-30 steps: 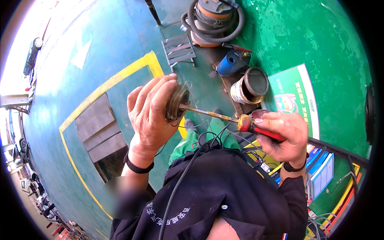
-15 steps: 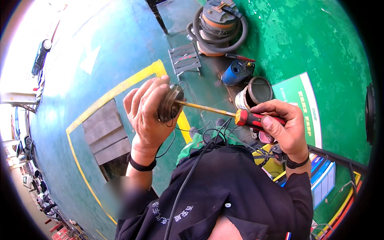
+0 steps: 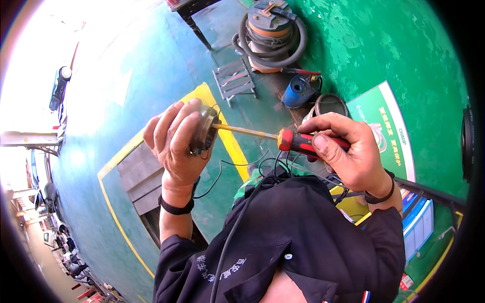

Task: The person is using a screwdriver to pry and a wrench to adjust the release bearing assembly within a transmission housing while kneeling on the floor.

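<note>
My left hand (image 3: pixel 177 139) grips a dark round metal part (image 3: pixel 206 130) from behind, its face turned to the right. In my right hand (image 3: pixel 348 151) is a screwdriver (image 3: pixel 308 143) with a red and black handle and a long yellowish shaft. The shaft runs leftward, and its tip meets the face of the round part. The thumb and fingers of my right hand wrap the handle. Exactly what the tip sits in is too small to tell. Thin black cables (image 3: pixel 278 169) hang below the shaft.
A vacuum cleaner (image 3: pixel 268 35) with a coiled hose stands at the far side. Nearer are a folding stool (image 3: pixel 235 80), a blue canister (image 3: pixel 297 92) and an open bucket (image 3: pixel 331 105). A green-and-white board (image 3: pixel 386 131) lies right. Grey plates (image 3: pixel 144 174) cover a floor opening at left.
Both hands have shifted slightly; the round part and screwdriver have moved a little to the left. The tip still meets the part. My view has turned slightly.
</note>
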`<state>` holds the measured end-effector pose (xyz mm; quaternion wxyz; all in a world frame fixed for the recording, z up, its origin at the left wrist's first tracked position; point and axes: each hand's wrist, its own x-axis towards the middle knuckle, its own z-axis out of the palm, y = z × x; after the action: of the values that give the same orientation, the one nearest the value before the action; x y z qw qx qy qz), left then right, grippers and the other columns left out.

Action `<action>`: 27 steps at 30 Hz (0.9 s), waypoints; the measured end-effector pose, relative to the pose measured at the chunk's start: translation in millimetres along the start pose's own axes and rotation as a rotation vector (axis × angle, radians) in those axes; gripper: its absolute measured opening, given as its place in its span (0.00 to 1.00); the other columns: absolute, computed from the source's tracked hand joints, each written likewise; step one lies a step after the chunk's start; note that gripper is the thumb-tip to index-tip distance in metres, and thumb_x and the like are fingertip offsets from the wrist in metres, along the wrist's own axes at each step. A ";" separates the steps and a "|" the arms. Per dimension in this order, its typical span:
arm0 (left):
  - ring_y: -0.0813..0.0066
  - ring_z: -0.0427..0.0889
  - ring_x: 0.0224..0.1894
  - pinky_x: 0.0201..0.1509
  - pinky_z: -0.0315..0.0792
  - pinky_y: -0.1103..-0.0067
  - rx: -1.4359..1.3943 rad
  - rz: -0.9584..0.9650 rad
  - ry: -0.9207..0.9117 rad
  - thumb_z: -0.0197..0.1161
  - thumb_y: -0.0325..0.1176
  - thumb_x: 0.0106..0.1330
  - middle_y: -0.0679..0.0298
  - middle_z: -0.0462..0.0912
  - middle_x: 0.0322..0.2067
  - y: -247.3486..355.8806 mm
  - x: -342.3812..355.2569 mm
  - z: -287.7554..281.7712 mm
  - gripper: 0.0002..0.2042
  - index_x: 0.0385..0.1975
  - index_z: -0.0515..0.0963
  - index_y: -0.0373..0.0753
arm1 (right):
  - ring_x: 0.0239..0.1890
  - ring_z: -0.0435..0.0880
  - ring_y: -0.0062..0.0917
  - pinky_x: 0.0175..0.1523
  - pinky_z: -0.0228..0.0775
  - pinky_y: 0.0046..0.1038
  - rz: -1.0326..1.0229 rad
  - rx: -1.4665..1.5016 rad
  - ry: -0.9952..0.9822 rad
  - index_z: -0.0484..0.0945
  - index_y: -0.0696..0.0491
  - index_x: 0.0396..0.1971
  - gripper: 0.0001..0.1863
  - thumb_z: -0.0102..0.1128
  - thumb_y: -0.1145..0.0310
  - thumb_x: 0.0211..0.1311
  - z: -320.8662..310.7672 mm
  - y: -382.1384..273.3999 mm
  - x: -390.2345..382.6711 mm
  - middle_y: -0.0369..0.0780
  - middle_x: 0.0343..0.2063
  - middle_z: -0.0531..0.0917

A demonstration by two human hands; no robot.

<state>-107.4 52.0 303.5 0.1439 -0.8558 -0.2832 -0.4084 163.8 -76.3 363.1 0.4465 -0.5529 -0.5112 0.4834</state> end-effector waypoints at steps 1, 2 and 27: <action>0.66 0.77 0.53 0.61 0.62 0.71 0.007 0.011 -0.003 0.82 0.36 0.45 0.65 0.84 0.46 2.2 1.9 0.3 0.32 0.50 0.69 0.46 | 0.30 0.79 0.13 0.37 0.71 0.18 0.060 0.051 -0.012 0.79 0.61 0.43 0.10 0.56 0.70 0.68 -2.9 -0.6 -1.9 0.37 0.26 0.82; 0.66 0.77 0.54 0.61 0.62 0.71 0.015 0.017 -0.009 0.82 0.36 0.45 0.65 0.84 0.46 4.1 3.1 0.4 0.32 0.50 0.69 0.46 | 0.29 0.78 0.12 0.34 0.70 0.17 0.073 0.084 -0.017 0.78 0.60 0.43 0.11 0.55 0.69 0.69 -4.6 7.6 -3.9 0.36 0.26 0.82; 0.64 0.79 0.51 0.58 0.65 0.70 -0.110 -0.043 -0.060 0.80 0.29 0.45 0.60 0.83 0.47 40.7 22.2 -8.4 0.31 0.50 0.70 0.44 | 0.13 0.73 0.15 0.13 0.55 0.13 0.376 0.534 -0.182 0.74 0.62 0.47 0.19 0.50 0.60 0.71 -36.1 39.8 -25.0 0.44 0.22 0.80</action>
<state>-76.8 23.7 325.5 0.0790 -0.8680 -0.2828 -0.4004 204.7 -104.4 330.5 0.4313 -0.4556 -0.2933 0.7214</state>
